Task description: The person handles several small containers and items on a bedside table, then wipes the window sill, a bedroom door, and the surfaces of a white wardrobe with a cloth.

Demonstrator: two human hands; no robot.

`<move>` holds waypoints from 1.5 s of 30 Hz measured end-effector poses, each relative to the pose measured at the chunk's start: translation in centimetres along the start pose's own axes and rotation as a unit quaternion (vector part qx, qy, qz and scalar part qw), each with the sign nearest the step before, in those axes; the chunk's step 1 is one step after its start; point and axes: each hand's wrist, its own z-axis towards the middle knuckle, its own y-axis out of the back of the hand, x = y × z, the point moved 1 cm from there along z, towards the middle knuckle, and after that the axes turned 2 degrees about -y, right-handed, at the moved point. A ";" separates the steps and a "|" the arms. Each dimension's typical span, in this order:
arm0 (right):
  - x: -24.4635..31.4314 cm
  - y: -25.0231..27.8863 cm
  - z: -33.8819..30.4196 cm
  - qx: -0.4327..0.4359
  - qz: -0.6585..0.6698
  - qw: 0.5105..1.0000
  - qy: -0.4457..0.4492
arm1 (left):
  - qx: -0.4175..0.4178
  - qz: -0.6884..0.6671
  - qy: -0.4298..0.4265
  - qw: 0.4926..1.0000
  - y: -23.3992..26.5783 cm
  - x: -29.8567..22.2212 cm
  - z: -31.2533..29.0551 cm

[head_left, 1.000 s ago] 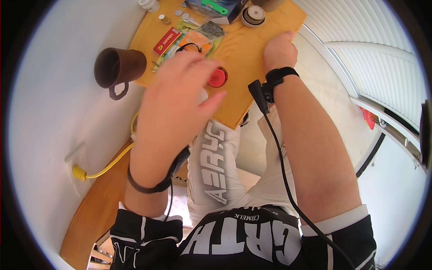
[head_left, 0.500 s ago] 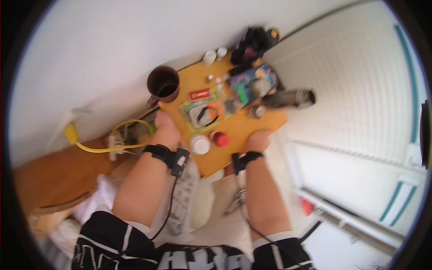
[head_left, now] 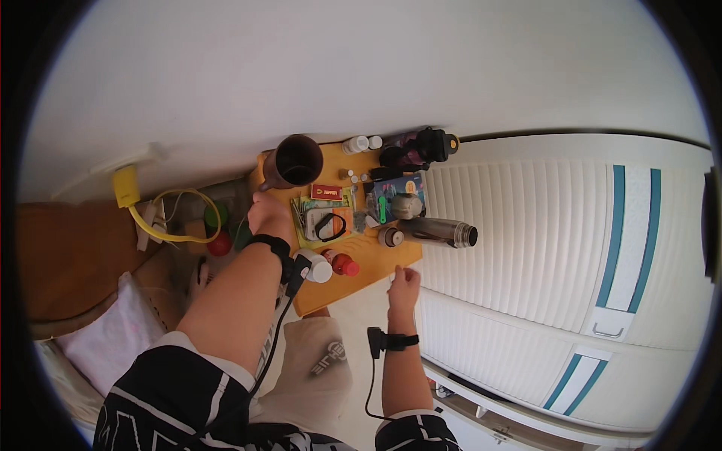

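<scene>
My left hand (head_left: 268, 215) is curled closed at the left side of a small wooden table (head_left: 367, 278), just below the handle of a large dark brown mug (head_left: 295, 161). Its fingertips are hidden, so whether it grips the handle or the table edge does not show. My right hand (head_left: 404, 286) has its fingers curled together at the table's front right edge, with nothing visible in them. Between the hands stand a white-lidded jar (head_left: 319, 270) and a small bottle with a red cap (head_left: 347, 266).
A steel thermos (head_left: 444, 232) lies at the right edge beside a round cap (head_left: 390, 237). Black wristband (head_left: 331, 225), red box (head_left: 326, 192) and white bottles (head_left: 355, 145) crowd the tabletop. A yellow cable (head_left: 169, 237) hangs left; a white folding door (head_left: 519, 240) stands right.
My right hand has drawn back from the table's right side to its front edge. The view has turned, so the table appears rotated and shifted; my left hand stays near the mug.
</scene>
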 end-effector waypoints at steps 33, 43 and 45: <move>16.6 -2.0 -6.1 0.240 -0.152 0.910 0.301 | -0.050 -0.022 0.018 0.998 2.7 0.8 1.7; 20.4 -1.5 -5.9 0.330 -0.129 0.867 0.350 | -0.062 -0.104 0.110 0.986 3.8 0.5 2.0; 22.8 -1.6 -2.8 0.309 -0.161 0.858 0.379 | -0.056 -0.116 0.115 0.985 3.7 0.1 1.0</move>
